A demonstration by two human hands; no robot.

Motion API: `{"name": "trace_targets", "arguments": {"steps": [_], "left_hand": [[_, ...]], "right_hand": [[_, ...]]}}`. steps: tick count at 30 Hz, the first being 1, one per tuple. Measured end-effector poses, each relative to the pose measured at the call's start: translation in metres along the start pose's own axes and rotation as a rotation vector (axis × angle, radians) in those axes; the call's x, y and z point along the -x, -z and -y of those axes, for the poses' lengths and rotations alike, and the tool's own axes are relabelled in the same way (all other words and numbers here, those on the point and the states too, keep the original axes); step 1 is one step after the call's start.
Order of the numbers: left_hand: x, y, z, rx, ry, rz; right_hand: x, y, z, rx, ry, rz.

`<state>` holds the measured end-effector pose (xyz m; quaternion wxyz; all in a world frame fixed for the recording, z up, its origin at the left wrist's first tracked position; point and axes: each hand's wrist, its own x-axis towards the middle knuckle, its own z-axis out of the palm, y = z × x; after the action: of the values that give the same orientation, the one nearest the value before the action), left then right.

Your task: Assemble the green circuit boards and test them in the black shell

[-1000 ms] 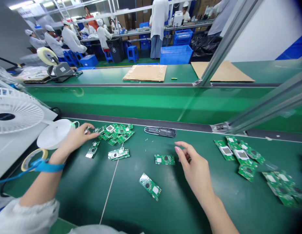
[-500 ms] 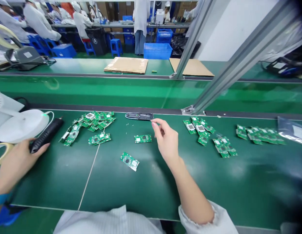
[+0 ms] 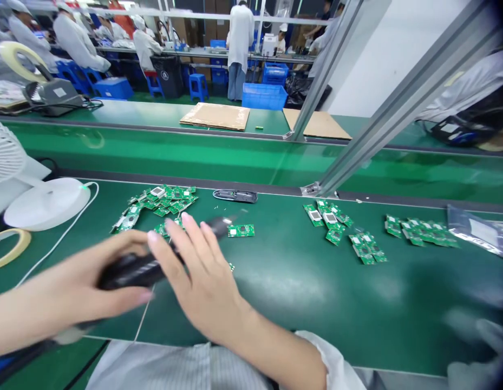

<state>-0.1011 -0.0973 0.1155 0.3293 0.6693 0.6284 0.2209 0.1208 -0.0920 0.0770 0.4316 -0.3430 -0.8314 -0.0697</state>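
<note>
My left hand is wrapped round a black electric screwdriver, whose thin tip points right above the bench. Blurred by motion, my right hand reaches over the tool's front part with fingers stretched out; whether it touches the tool I cannot tell. Just beyond the tip lies a single green circuit board. Behind it, near the bench's back edge, rests an elongated dark casing half, with a few tiny light bits beside it. Another board is mostly hidden under my right hand. A heap of circuit boards lies to the left.
More boards lie in groups on the right, near a silvery plastic bag. A white fan and a tape roll stand left. A metal post rises behind. A blurred pale shape shows at lower right.
My left hand has brought the screwdriver from the left side to the middle. My right hand has left the casing and moved left and nearer, its fingers opening out over the tool.
</note>
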Motion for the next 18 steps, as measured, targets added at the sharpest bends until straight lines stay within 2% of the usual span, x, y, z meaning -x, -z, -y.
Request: {"name": "trace_targets", "arguments": {"steps": [1,2,4,5,7,8,10,12,14,16,18], "left_hand": [[-0.01,-0.014,-0.018,0.13,-0.048,0.208],[-0.022,-0.026,-0.035,0.264,-0.056,0.307],[-0.051,-0.045,-0.056,0.405,-0.049,0.407],[-0.067,-0.052,-0.059,0.346,-0.133,0.374],[-0.098,-0.064,-0.051,0.033,-0.317,0.226],[-0.111,-0.069,-0.041,-0.04,-0.344,0.169],[-0.132,-0.08,-0.015,-0.125,-0.378,0.078],[-0.145,-0.09,0.008,-0.174,-0.427,0.047],[-0.151,-0.097,0.023,-0.204,-0.479,0.051],[-0.156,-0.101,0.03,-0.222,-0.522,0.064],[-0.16,-0.103,0.032,-0.237,-0.554,0.078]], "right_hand": [[0.0,0.003,-0.008,0.02,-0.016,0.02],[0.002,0.006,-0.02,0.046,-0.037,0.038],[0.012,0.015,-0.055,0.126,-0.09,0.073],[0.018,0.02,-0.073,0.194,-0.143,0.048],[0.031,0.028,-0.105,0.277,-0.218,-0.013],[0.036,0.031,-0.117,0.28,-0.247,-0.091],[0.039,0.033,-0.133,0.211,-0.304,-0.324],[0.036,0.035,-0.142,0.086,-0.419,-0.614],[0.03,0.041,-0.146,-0.07,-0.572,-0.819],[0.021,0.054,-0.146,-0.252,-0.68,-0.886],[0.013,0.069,-0.141,-0.438,-0.717,-0.818]]}}
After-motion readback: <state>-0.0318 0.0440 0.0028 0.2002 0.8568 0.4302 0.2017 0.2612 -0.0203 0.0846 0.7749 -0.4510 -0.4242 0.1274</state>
